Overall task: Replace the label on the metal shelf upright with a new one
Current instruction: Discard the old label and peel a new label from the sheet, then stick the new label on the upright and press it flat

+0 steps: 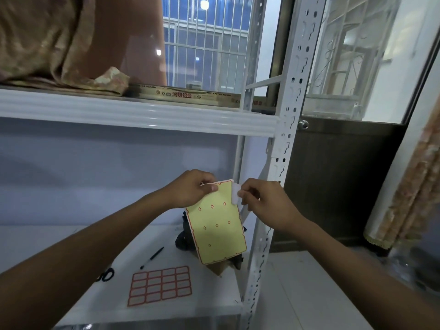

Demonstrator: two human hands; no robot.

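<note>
My left hand (192, 188) pinches the top corner of a yellow backing sheet (217, 225) with a red border, held upright in front of the shelf. My right hand (262, 203) grips a small white label (235, 194) at the sheet's top right edge, partly lifted off it. The white perforated metal shelf upright (289, 110) rises just right of my hands. A second sheet of red-bordered labels (160, 285) lies flat on the lower shelf.
A black pen (152, 257) lies on the lower white shelf (119, 303) beside black scissor handles (107, 275). A dark crumpled object (184, 239) sits behind the held sheet. Folded cloth (47, 39) and a flat box (185, 94) rest on the upper shelf.
</note>
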